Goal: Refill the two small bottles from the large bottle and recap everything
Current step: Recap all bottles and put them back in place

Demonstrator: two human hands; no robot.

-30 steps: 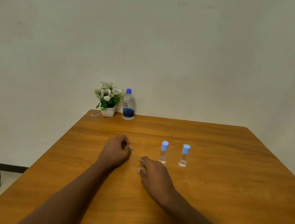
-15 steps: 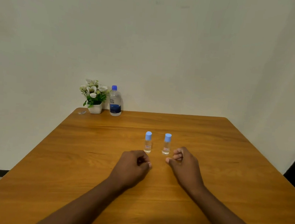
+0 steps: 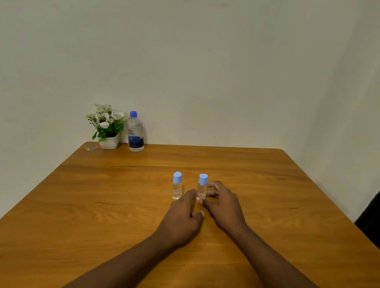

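Looking like the uncapping step: right hand curls round the right bottle, can't tell if gripping, left hand fingers loose, so next its cap needs twisting off.

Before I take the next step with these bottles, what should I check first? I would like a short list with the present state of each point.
1. Both small bottles upright: ok; the left small bottle and the right small bottle stand on the table.
2. Small bottles uncapped for filling: not ok; both are capped.
3. Right hand grips the right small bottle: cannot tell; its fingers curl beside it.
4. Left hand free: ok; it holds nothing.
5. Large bottle close by: probably not ok; it stands capped at the far edge, beside the flower pot.
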